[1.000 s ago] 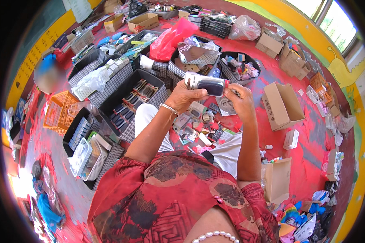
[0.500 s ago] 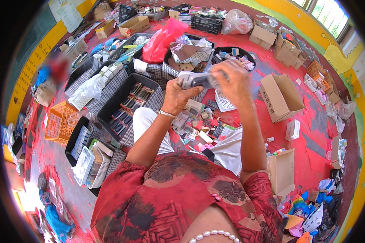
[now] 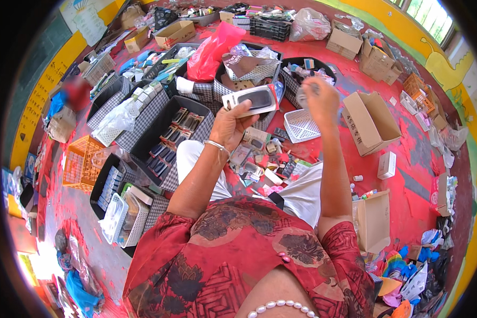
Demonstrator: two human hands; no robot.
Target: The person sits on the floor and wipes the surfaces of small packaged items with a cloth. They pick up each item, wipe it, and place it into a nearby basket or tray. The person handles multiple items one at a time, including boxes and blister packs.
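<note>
My left hand (image 3: 232, 127) is closed on the near end of a flat white card pack (image 3: 229, 101), thumb on top. A dark, rounded oblong item sits on the face of this pack; I cannot tell its kind. To its right and apart from it, my right hand (image 3: 323, 102) is raised with its fingers pinched around a small greyish, see-through thing (image 3: 302, 99), perhaps crumpled plastic, smeared by motion. Below the hands, between my legs, lies a heap of small packaged goods (image 3: 273, 167). A white perforated basket (image 3: 301, 127) rests just beyond it.
To the left, a long black bin (image 3: 138, 140) holds rows of similar dark packed items. An orange crate (image 3: 79, 164) stands farther left. Patterned bins and a pink-red plastic bag (image 3: 217, 50) are ahead. Cardboard boxes, one a large open box (image 3: 368, 124), stand right. A blurred person is far left.
My hands have come apart: the right moved right with the greyish thing, and the left turned the pack so its face shows. The view shifted slightly.
</note>
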